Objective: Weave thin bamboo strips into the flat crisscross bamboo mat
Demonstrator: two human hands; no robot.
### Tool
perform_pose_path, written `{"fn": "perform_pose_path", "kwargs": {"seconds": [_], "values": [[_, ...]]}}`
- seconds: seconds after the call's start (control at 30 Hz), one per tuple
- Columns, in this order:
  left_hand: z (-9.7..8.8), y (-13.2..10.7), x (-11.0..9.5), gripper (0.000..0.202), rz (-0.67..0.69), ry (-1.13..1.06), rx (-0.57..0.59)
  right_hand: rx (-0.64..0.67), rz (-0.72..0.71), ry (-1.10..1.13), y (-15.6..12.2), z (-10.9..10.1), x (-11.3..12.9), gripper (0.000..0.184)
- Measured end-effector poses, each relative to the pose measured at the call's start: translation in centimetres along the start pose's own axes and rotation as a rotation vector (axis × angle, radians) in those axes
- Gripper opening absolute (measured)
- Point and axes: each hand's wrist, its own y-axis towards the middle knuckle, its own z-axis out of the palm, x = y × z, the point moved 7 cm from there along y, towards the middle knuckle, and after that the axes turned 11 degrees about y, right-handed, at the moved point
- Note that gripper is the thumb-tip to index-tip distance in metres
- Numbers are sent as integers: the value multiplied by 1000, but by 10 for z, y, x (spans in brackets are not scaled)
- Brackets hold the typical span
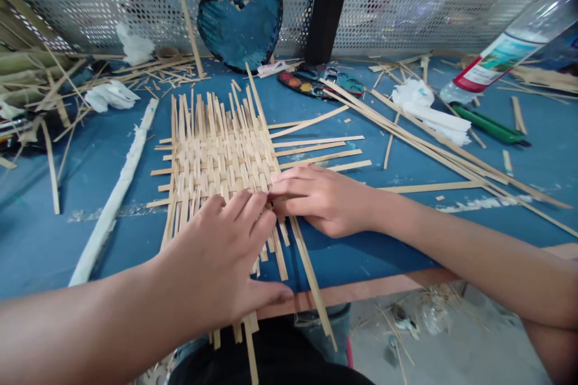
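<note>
A half-woven mat of pale bamboo strips [217, 156] lies on the blue table [406, 234], its loose ends sticking out on all sides and over the near edge. My left hand [226, 258] rests flat on the mat's near part, fingers spread and pressing the strips down. My right hand [320, 198] comes in from the right, its fingers together and pinching a strip at the mat's near right corner. The fingertips of both hands nearly meet there.
Loose long strips [442, 150] fan across the right. A paint palette [311, 84], a black upright block [326, 15], a blue heart-shaped woven piece [239, 27], crumpled tissues [427, 108], a green pen [490, 126], a tilted plastic bottle [506, 54] and a white rolled stick [117, 192] surround the mat.
</note>
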Motion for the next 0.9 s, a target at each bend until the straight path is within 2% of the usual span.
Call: {"fn": "perform_pose_path", "kwargs": {"seconds": [0.1,0.17,0.27,0.4,0.47,0.57,0.73,0.9], "values": [[-2,2,1,74,-1,-4,30,11,8,16,0,0,0,39],[-4,0,2,69,-9,2,1,14,12,23,1,0,-1,41],[-9,-6,-1,65,28,62,-118,19,13,25,1,-1,0,41],[-12,-19,-10,43,170,159,-271,21,27,3,0,-1,2,40],[-13,-23,-12,41,237,148,-305,21,19,-12,-1,0,5,40],[-13,-20,-6,44,256,-18,-282,26,-8,-36,-2,3,8,39],[-9,-9,14,35,170,-304,-202,47,-21,-89,-1,7,13,36],[-2,-8,22,25,-14,-241,-118,15,-23,-109,2,5,15,35]]}}
